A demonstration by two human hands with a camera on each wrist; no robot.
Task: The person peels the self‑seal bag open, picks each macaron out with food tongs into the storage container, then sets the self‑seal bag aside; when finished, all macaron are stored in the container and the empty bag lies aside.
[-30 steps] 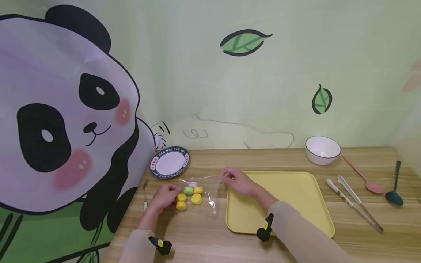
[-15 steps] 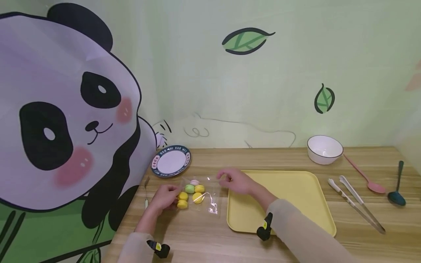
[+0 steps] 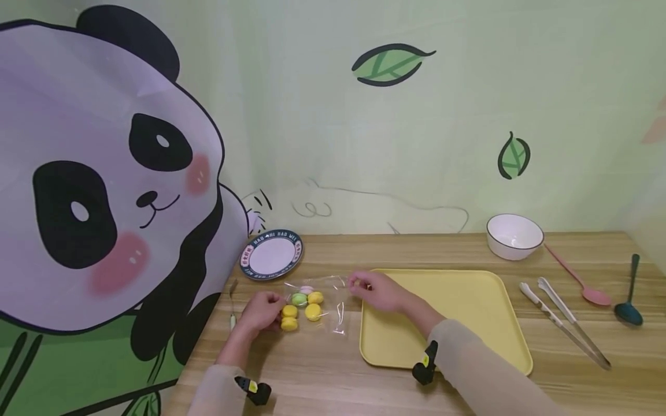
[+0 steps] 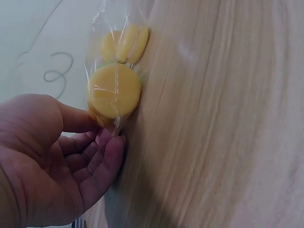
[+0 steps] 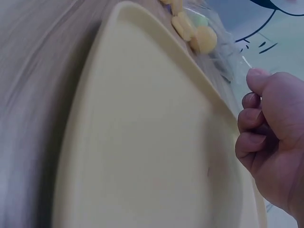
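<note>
A clear plastic bag (image 3: 333,315) with several macarons inside hangs between the two hands, low over the table. Yellow macarons (image 3: 313,312), a green macaron (image 3: 299,299) and a pink macaron (image 3: 307,289) show through the film. My left hand (image 3: 262,312) pinches the bag's left end between thumb and fingers, close beside a yellow macaron (image 4: 115,90) in the left wrist view. At the bag's far right corner, my right hand (image 3: 380,290) pinches the film's edge. Its other fingers (image 5: 250,142) are curled in the right wrist view.
A yellow tray (image 3: 442,323) lies under the right forearm. A rimmed plate (image 3: 270,258) and a fork (image 3: 232,306) are at the left. Toward the right stand a white bowl (image 3: 515,238), tongs (image 3: 567,320), a pink spoon (image 3: 595,296) and a dark ladle (image 3: 628,314).
Half a second ago the right thumb and forefinger looked parted at the bag's edge; now they are together on its corner. The bag's right side has shifted slightly. The left hand keeps its grip.
</note>
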